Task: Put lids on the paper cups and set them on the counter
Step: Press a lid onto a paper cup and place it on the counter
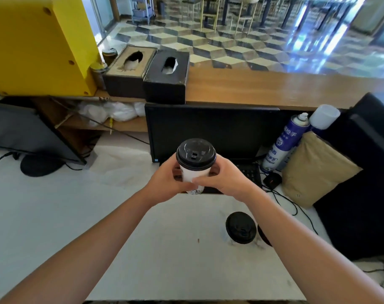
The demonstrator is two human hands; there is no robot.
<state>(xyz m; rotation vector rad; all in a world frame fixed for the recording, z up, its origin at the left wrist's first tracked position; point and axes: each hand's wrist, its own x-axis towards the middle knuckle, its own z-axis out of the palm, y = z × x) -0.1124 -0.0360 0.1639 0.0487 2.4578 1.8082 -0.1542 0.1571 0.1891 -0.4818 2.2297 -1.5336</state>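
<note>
A white paper cup [194,174] with a black lid [195,155] on it is held upright above the white work surface, in front of a dark monitor. My left hand [168,183] wraps its left side and my right hand [225,179] wraps its right side, thumbs meeting at the front. Lower right on the surface stands a second cup with a black lid [241,227]. Beside it a further dark round shape [263,235] is mostly hidden behind my right forearm. The wooden counter [263,88] runs across above the monitor.
Two dark tissue boxes [147,73] sit on the counter's left end beside a yellow box [37,42]. A monitor [210,130], keyboard and mouse [272,179] lie behind the cup. A spray can [283,143], a tan pillow [316,170] and cables crowd the right.
</note>
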